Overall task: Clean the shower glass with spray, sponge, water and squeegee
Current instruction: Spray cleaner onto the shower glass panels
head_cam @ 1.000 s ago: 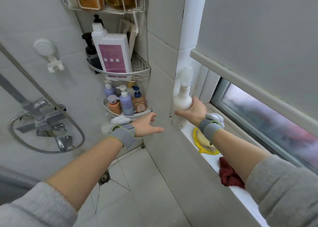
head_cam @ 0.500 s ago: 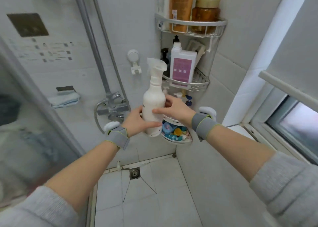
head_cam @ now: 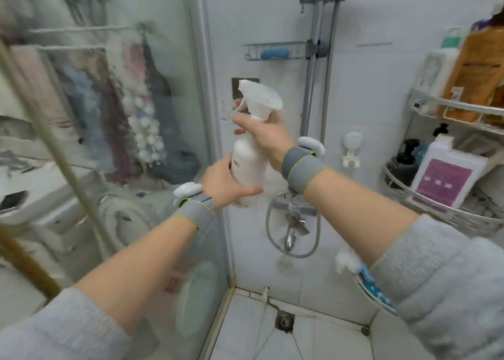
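1. Head view, counts: one white spray bottle (head_cam: pixel 249 166); two hands; two grey wrist bands, one per wrist, each with a white device on it.
2. One shower glass (head_cam: pixel 103 141) at left, frame edge running down beside the bottle; blurred towels and hanging items seen through it.
3. One shower rail (head_cam: pixel 313 67) on the tiled wall, with one small wire shelf (head_cam: pixel 272 51) holding one blue object; one tap (head_cam: pixel 293 217) below with a looped hose.
4. Corner rack (head_cam: pixel 450 106) at right, two tiers plain, part of a third at lower right. At least four bottles up there; exact count not clear, edges blurred.
5. One floor drain (head_cam: pixel 284 322) in the tiled floor.
6. Bottle location: held upright in mid-air in front of the wall, just right of the glass frame, nozzle pointing left toward the glass.
7. Left hand (head_cam: pixel 221 181): fingers wrapped round the lower body of the bottle, thumb across the front. Forearm raised from lower left, sleeve pushed back.
8. Right hand (head_cam: pixel 261 133): curled round the bottle neck under the trigger head, fingers on the far side, partly hidden. Forearm reaching in from the right.
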Available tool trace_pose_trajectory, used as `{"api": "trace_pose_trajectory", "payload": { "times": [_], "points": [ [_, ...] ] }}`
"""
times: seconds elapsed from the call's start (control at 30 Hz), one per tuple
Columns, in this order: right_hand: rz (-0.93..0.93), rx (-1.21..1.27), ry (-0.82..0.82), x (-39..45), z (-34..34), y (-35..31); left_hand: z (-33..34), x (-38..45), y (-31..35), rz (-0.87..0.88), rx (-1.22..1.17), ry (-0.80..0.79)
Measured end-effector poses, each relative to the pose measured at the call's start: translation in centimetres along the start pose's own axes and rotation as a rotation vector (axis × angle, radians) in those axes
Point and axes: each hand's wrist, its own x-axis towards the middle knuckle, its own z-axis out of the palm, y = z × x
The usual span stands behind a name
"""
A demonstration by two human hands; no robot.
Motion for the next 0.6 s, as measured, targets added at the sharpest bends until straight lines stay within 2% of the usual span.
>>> {"api": "trace_pose_trajectory", "payload": {
  "times": [0.23, 0.43, 0.6],
  "points": [
    [-0.127, 0.065, -0.329, 4.1, 6.8, -5.9, -8.1, 1.0, 2.4, -0.134, 0.137, 0.259],
    [-0.147, 0.060, -0.397, 5.3, 11.2, -11.1, -13.1, -0.2, 5.7, -0.251, 0.268, 0.366],
    [-0.219, 0.150, -0.399, 5.4, 14.0, -16.9, -18.9, -1.5, 10.1, -0.242, 0.371, 0.437]
  ]
}}
